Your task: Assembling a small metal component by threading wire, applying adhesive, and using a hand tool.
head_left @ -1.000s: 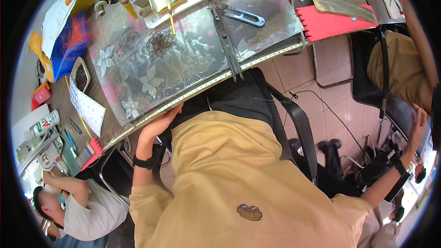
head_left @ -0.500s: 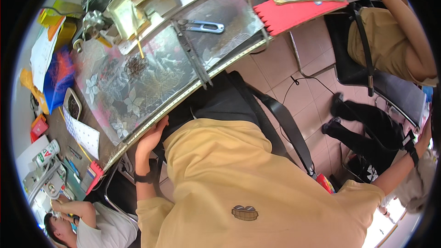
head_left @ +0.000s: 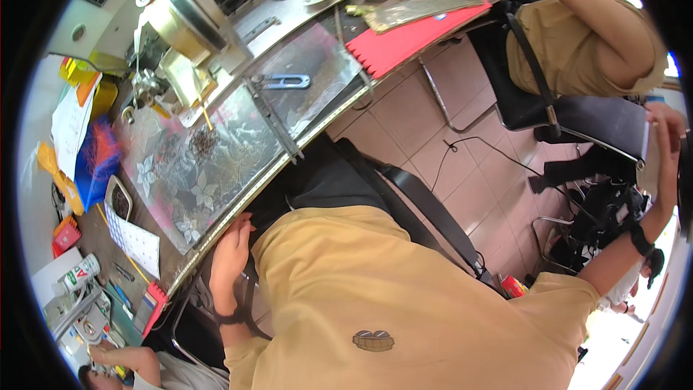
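Note:
My left hand [head_left: 231, 253] rests at the front edge of the worktable [head_left: 170, 263]. Its fingers are stretched toward the edge, with nothing visible in them. Out at the far right my right hand [head_left: 668, 130] is raised close to the backrest of a black chair [head_left: 599, 121]; its fingers look extended, and whether they touch the chair is unclear. On the table a clear patterned mat [head_left: 238, 166] carries a tangle of thin brown bits [head_left: 204, 143], a dark metal bar [head_left: 274, 123] and a blue-handled tool [head_left: 289, 81].
A machine with a metal wheel [head_left: 191, 18] stands at the back. A blue bin [head_left: 96, 173] and a small tray [head_left: 119, 195] are at left. A red sheet [head_left: 411, 36] lies farther right. One co-worker [head_left: 585, 50] sits right, another [head_left: 137, 368] lower left. A cable [head_left: 498, 148] crosses the floor.
The view has shifted, so the table contents appear farther left and more of the machine shows. My right hand has come into view at the right. My left hand stays by the table edge.

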`<state>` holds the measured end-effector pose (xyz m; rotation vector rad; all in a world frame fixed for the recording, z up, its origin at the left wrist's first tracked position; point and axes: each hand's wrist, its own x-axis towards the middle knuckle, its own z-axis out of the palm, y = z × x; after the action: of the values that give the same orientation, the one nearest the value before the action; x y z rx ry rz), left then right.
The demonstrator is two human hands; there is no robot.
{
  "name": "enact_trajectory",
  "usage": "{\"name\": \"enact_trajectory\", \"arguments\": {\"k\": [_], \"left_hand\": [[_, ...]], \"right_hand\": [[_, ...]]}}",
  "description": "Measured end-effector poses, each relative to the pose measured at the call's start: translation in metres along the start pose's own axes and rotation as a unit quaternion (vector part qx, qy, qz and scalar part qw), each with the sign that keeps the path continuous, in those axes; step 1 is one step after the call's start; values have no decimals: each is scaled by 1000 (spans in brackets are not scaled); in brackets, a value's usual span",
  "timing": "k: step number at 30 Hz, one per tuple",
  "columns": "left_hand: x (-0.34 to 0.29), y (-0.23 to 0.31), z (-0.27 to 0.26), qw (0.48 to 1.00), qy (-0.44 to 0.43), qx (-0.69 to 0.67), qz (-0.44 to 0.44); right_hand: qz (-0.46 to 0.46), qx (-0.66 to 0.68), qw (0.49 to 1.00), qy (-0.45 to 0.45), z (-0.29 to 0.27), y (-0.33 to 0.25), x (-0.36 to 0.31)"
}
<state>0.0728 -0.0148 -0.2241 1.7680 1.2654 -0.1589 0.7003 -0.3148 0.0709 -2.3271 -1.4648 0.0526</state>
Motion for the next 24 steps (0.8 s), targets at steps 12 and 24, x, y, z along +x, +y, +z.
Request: {"name": "enact_trajectory", "arguments": {"k": [12, 24], "left_hand": [[-70, 20, -40, 987, -36, 120, 103], [-53, 26, -45, 995, -14, 52, 88]], "right_hand": [[-264, 146, 937, -175, 128, -218, 55], [-301, 138, 926, -180, 160, -238, 68]]}}
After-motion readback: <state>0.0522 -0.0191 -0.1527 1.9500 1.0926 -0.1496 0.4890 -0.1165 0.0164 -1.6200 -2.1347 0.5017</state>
